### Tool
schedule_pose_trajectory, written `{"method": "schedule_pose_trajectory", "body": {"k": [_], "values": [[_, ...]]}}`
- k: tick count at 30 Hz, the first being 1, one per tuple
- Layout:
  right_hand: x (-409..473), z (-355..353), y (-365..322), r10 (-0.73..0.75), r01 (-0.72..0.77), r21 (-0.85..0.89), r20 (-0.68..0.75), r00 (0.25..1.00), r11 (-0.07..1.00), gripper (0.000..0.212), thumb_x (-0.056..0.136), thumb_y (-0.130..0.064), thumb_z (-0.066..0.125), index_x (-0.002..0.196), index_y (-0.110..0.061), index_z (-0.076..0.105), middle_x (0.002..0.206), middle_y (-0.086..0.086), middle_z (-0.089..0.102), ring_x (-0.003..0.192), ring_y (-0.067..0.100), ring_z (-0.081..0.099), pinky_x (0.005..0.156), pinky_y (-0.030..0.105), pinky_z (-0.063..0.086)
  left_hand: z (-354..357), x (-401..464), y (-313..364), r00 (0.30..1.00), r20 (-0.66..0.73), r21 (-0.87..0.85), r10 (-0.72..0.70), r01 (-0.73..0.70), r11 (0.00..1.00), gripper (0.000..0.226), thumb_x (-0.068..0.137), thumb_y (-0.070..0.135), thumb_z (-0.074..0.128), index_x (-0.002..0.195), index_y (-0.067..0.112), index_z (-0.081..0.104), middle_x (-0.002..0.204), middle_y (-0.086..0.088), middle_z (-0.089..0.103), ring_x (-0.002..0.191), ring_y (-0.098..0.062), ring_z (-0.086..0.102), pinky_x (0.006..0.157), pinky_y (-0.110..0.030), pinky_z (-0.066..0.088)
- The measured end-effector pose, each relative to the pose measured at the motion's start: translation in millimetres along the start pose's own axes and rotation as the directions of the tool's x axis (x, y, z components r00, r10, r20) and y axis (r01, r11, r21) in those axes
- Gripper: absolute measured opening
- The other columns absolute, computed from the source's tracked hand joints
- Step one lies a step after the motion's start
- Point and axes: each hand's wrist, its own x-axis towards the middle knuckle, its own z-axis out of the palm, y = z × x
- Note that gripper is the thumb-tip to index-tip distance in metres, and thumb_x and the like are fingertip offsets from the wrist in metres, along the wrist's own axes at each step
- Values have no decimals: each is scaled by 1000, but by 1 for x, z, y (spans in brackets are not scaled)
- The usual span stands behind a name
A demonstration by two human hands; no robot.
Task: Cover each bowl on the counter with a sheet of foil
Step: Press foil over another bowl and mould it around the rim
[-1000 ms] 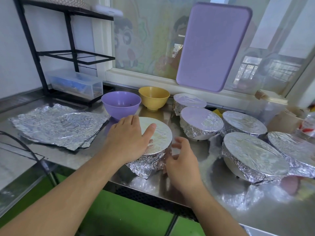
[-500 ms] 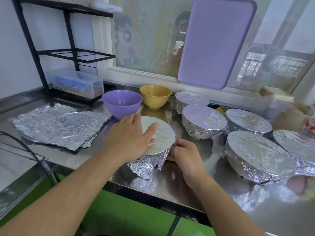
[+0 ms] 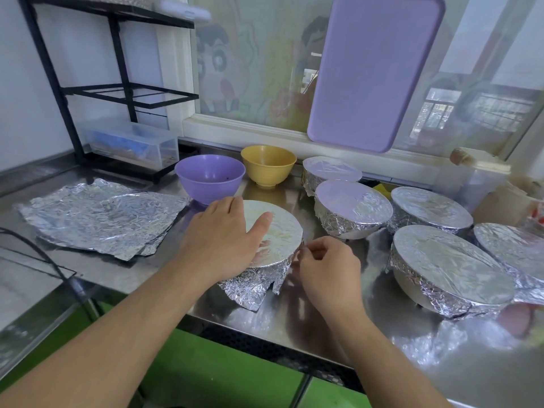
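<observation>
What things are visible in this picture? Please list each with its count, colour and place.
foil-covered bowls: six, silver; five at right, one at front centre under the hands
purple bowl: one, uncovered, behind the front bowl
yellow bowl: one, uncovered, near the window sill
foil sheets: a stack, silver, left on the counter
purple board: one, leaning on the window
clear box: one, under the black rack
left hand: rests on the front bowl's foil
right hand: pinches its foil edge

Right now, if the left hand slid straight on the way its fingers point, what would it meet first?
Probably the purple bowl. The left hand rests on the foil-covered bowl, fingers pointing up and away toward it. Depth is unclear, so it might pass just beside it.
</observation>
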Motion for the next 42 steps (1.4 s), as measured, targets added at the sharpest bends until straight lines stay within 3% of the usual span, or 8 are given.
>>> {"method": "schedule_pose_trajectory", "body": {"k": [5, 11, 15, 19, 26, 30, 34, 42], "values": [[-15, 8, -10, -76, 78, -6, 167, 983, 997, 24, 83, -6, 45, 80, -12, 69, 62, -2, 63, 60, 15, 42, 63, 27, 47, 0, 0, 0, 1000, -28, -18, -4, 4, 1000, 76, 99, 74, 21, 133, 12, 50, 137, -6, 56, 129, -26, 49, 106, -47, 42], [-11, 3, -13, 12, -84, 157, 412, 911, 984, 50, 66, -4, 43, 105, -16, 73, 98, 10, 78, 96, 32, 74, 98, 59, 56, -1, -2, 1, 999, -41, -20, 7, -8, 1000, 83, 100, 74, 21, 153, 12, 39, 154, -6, 48, 142, -25, 42, 114, -46, 38], [-19, 3, -17, -94, 26, 162, 424, 901, 986, 55, 86, -6, 48, 128, -39, 62, 121, -21, 71, 114, 5, 65, 93, 23, 52, -1, -1, 2, 999, -45, -17, 2, -3, 1000, 83, 100, 74, 21, 153, 12, 40, 154, -6, 48, 143, -25, 42, 114, -46, 38], [-20, 7, -9, -138, 115, 78, 453, 881, 990, 57, 93, -13, 50, 145, -37, 42, 135, -14, 58, 120, 7, 58, 91, 24, 44, -1, -1, 3, 1000, -25, -13, -18, 18, 1000, 78, 100, 72, 22, 144, 13, 46, 147, -7, 52, 137, -26, 45, 110, -46, 40], [-34, 20, -15, -194, 185, 68, 151, 969, 980, 57, 77, -4, 62, 117, -30, 31, 118, -9, 44, 116, 11, 42, 86, 14, 35, -3, -3, 5, 999, -24, -6, -39, 39, 999, 71, 102, 71, 25, 134, 13, 50, 141, -6, 55, 132, -26, 48, 102, -45, 43], [-40, 18, -7, -139, 127, 125, 92, 986, 984, 56, 79, -13, 71, 107, -32, 26, 103, 2, 62, 88, 7, 61, 67, 18, 42, -4, -6, 6, 999, -23, 1, -44, 44, 999, 75, 103, 69, 23, 147, 12, 43, 151, -6, 49, 140, -25, 43, 108, -45, 40], [-48, 16, -5, -130, 100, 152, 202, 971, 983, 33, 80, -18, 69, 99, -28, 45, 99, -4, 62, 84, 0, 60, 70, 16, 49, -5, -8, 9, 997, -38, 20, -71, 72, 997, 76, 104, 68, 20, 150, 11, 41, 154, -8, 47, 141, -27, 42, 110, -46, 37], [-33, 11, -1, -202, 148, 167, 378, 904, 975, 57, 77, -30, 79, 121, -33, 42, 126, -13, 59, 113, 3, 61, 93, 24, 54, -12, -14, 15, 979, -3, 70, -206, 206, 976, 95, 101, 74, 13, 164, 5, 17, 159, -28, 35, 144, -43, 35, 117, -52, 30]]}}
